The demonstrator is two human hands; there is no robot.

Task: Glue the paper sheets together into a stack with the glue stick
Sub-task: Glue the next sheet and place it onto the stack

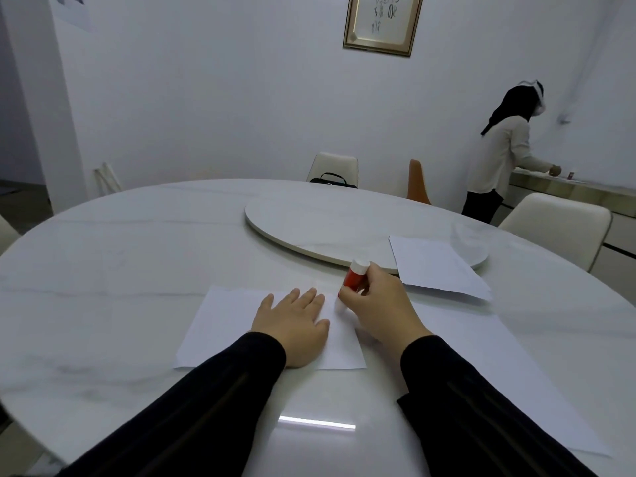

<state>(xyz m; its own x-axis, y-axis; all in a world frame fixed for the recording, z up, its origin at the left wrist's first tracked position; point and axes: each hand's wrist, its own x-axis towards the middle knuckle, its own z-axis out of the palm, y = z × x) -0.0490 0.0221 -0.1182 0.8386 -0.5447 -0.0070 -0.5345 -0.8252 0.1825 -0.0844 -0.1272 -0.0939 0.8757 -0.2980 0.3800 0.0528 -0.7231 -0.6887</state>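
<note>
Gluing has only just begun: you work the first sheet while the rest wait unstacked.

Your left hand (292, 325) lies flat with straight fingers, pinning the sheet (220, 325) on the worktop (120, 256) in front of you. Your right hand (375, 304) curls its fingers around the red glue stick (354, 277), held tilted with its white end up and its lower end at the sheet's far right corner. Whether glue already covers the paper you cannot tell from here; it looks plain white and flat. A loose pile of sheets (437, 266) lies well apart to the right, its far end resting on the turntable (327, 228), so most of the stacking seems left.
</note>
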